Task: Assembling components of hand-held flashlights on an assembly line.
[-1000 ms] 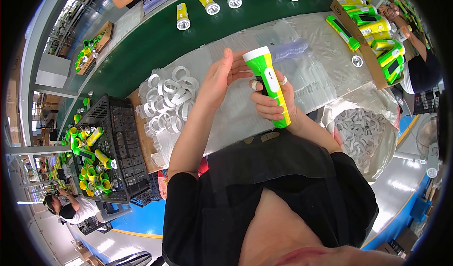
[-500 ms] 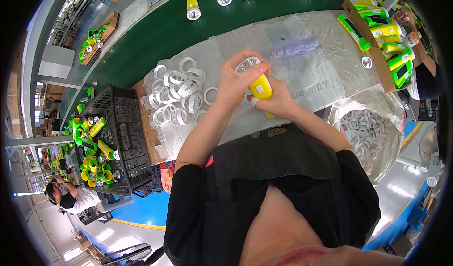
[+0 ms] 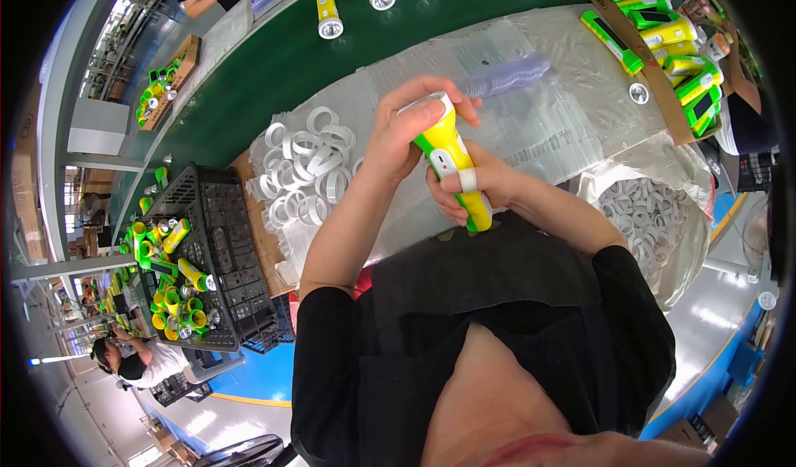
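Observation:
Both my hands hold one yellow and green flashlight [image 3: 448, 148] above the covered bench. My left hand [image 3: 396, 127] is closed around its head, thumb on the side of the white rim. The palm and fingers hide most of that end. My right hand [image 3: 495, 174] wraps the handle from the right; a white band circles its thumb. A small switch plate and dark port show on the flashlight's upward side. Left of my hands lies a loose pile of white plastic rings [image 3: 313, 164]. Beyond them, a row of thin clear discs [image 3: 510, 76] lies on the plastic sheet.
Finished-looking flashlights [image 3: 329, 15] lie on the green belt [image 3: 274, 65] ahead. A cardboard box [image 3: 655, 77] of flashlights stands at right, above a bag [image 3: 643, 227] of white rings. Black crates [image 3: 228, 260] with flashlight parts are at left. Other people work nearby.
The flashlight has been turned, so its lens no longer faces up and its switch side shows. My left hand has shifted slightly left over the head; my right hand still grips the handle.

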### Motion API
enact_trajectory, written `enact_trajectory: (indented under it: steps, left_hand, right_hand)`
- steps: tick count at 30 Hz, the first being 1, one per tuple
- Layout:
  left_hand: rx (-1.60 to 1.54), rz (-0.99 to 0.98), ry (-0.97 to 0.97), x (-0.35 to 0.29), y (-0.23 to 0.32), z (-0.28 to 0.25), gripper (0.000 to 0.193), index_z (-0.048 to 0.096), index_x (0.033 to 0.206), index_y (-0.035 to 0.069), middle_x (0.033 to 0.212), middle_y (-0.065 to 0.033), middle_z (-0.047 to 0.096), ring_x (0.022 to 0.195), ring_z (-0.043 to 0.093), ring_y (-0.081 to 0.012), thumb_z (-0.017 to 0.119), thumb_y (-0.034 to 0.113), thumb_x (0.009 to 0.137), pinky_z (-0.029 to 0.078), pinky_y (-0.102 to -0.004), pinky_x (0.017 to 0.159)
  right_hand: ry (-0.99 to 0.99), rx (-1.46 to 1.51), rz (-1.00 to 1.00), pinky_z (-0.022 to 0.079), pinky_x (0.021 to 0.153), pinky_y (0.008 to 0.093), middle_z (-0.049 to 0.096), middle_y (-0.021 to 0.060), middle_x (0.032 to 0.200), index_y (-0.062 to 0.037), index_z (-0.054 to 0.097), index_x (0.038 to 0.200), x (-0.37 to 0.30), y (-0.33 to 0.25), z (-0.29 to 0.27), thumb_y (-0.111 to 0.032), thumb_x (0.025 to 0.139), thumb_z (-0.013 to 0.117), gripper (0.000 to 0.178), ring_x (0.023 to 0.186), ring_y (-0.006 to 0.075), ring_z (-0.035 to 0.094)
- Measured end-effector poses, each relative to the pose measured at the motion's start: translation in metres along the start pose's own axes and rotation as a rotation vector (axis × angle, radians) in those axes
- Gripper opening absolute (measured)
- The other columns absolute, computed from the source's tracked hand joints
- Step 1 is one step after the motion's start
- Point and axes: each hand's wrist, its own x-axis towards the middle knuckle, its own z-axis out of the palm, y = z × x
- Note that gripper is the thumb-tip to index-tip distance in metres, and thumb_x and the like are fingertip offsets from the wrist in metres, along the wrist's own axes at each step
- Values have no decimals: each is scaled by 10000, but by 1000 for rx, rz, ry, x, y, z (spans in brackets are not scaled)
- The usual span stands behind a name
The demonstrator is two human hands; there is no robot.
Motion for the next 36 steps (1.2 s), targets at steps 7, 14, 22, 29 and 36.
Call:
enact_trajectory:
  steps: [7, 14, 22, 29, 36]
  left_hand:
    - [42, -25, 116, -3, -1, -7, 268, 590, 987, -11, 838, -152, 627, 758, 637, -226, 640, 171, 797, 559, -440, 807]
    - [-357, 95, -448, 2, 1, 18, 406, 557, 989, -40, 781, -190, 631, 650, 655, -273, 730, 238, 748, 575, -472, 713]
    - [-498, 153, -390, 2, 0, 6, 402, 521, 1017, -35, 849, -210, 621, 720, 658, -283, 723, 191, 752, 571, -498, 775]
    - [-511, 174, -493, 8, 11, 0, 427, 512, 1038, -30, 860, -215, 620, 726, 668, -300, 704, 225, 754, 571, -498, 792]
    - [109, 145, -91, -2, 10, -3, 321, 570, 1012, -21, 916, -172, 651, 854, 669, -261, 699, 157, 778, 546, -435, 833]
  right_hand:
    - [559, -1083, -409, 470, 546, 291, 613, 89, 780, -35, 541, 1094, 4, 12, -14, -265, 779, 721, 430, 573, 153, 586]
    - [-439, 217, 197, 366, 416, 235, 480, 57, 578, -17, 525, 833, -8, 12, -3, -187, 711, 798, 344, 482, 132, 490]
    - [-303, 146, 120, 412, 464, 247, 534, 110, 590, -1, 554, 875, -3, 0, 2, -372, 759, 744, 432, 498, 171, 544]
    - [-462, 292, 103, 436, 414, 268, 564, 107, 591, 46, 577, 957, 11, -5, 9, -425, 754, 730, 535, 485, 179, 566]
    - [75, -918, -256, 485, 702, 291, 590, 59, 918, -31, 532, 1116, 6, -14, -23, -124, 802, 701, 369, 820, 176, 617]
